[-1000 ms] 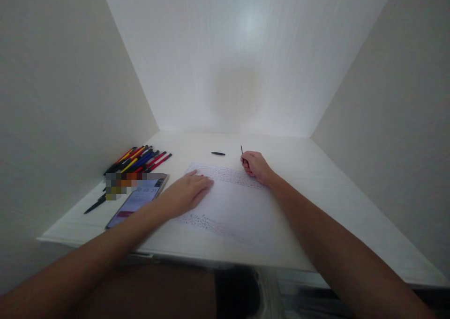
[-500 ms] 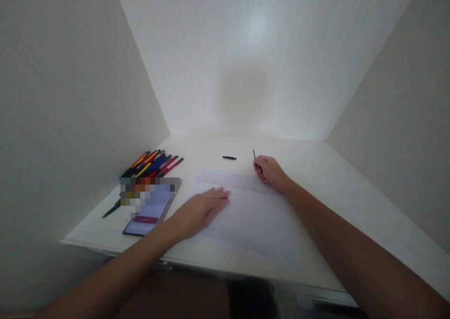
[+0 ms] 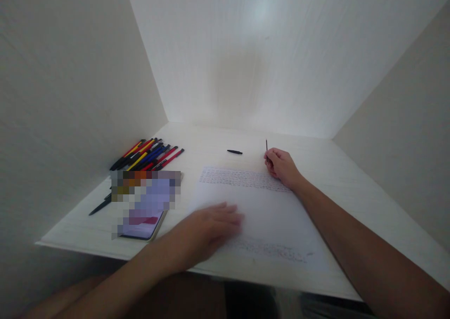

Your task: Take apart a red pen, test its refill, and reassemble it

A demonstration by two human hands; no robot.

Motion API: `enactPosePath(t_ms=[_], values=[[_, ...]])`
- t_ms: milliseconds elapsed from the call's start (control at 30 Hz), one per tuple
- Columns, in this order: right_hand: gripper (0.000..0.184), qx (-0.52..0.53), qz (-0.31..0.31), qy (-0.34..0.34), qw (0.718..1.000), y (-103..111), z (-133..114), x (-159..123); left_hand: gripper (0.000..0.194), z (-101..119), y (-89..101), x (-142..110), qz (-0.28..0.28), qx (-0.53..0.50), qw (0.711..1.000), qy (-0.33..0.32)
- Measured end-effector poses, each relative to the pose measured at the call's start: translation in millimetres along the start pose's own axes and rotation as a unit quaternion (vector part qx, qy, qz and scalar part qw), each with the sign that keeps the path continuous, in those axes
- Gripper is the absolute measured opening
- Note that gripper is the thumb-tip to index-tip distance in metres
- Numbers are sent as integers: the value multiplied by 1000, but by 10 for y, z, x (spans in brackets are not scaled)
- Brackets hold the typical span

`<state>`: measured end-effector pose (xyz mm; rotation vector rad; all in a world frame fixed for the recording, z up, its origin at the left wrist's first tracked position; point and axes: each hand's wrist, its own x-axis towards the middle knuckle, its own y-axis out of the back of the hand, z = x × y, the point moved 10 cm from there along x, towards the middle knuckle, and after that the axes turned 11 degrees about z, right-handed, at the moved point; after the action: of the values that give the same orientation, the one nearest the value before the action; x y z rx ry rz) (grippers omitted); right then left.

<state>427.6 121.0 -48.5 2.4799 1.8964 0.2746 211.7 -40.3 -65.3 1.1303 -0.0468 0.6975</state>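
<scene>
My right hand (image 3: 281, 166) is closed around a thin dark pen (image 3: 266, 144), whose upper end sticks straight up out of the fingers. The fingers hide its lower part. That hand rests at the upper right of a white sheet of paper (image 3: 256, 206), over lines of small handwriting. My left hand (image 3: 218, 223) lies flat, fingers stretched out and slightly blurred, on the lower left of the sheet. More marks show near the sheet's bottom edge.
A short black pen piece (image 3: 234, 152) lies beyond the paper. To the left, a pile of red, yellow, blue and black pens (image 3: 149, 157) sits by the side wall. A phone (image 3: 151, 206), partly pixelated, lies nearer. Walls enclose the white desk (image 3: 66, 225).
My left hand has slid down the sheet toward me and slightly right. The right hand still grips the pen and appears farther right; the whole view has shifted a little.
</scene>
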Motion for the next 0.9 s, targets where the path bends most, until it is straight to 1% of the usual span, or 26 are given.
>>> enactPosePath(t_ms=[167,267,400,467,533,600,700,733,767,800,900], values=[[19,100,48,-56,992,109,43,45,30,-21,46,-75,1,-32,999,-10],[21,130,53,-65,988,132,31,54,31,-49,40,-96,6,-30,1000,5],[24,140,55,-59,987,246,-48,63,31,-30,0,-85,6,-14,1000,27],[22,132,56,-53,988,330,-117,50,31,-4,-6,-70,10,0,999,35],[20,124,51,-50,990,365,-185,5,32,25,-6,-58,14,13,999,37],[20,126,31,-55,990,308,-231,-72,33,57,2,-51,17,22,999,33],[21,124,-32,-73,989,99,-243,-197,33,91,57,-52,33,26,999,33],[21,117,-48,-75,989,58,-240,-218,33,100,83,-53,40,26,998,34],[21,108,-53,-75,990,63,-236,-217,32,107,107,-54,46,25,998,37],[21,99,-43,-70,992,120,-234,-193,32,113,127,-55,52,25,998,39],[19,97,45,-56,993,507,-210,-56,30,118,150,-60,63,21,997,40]])
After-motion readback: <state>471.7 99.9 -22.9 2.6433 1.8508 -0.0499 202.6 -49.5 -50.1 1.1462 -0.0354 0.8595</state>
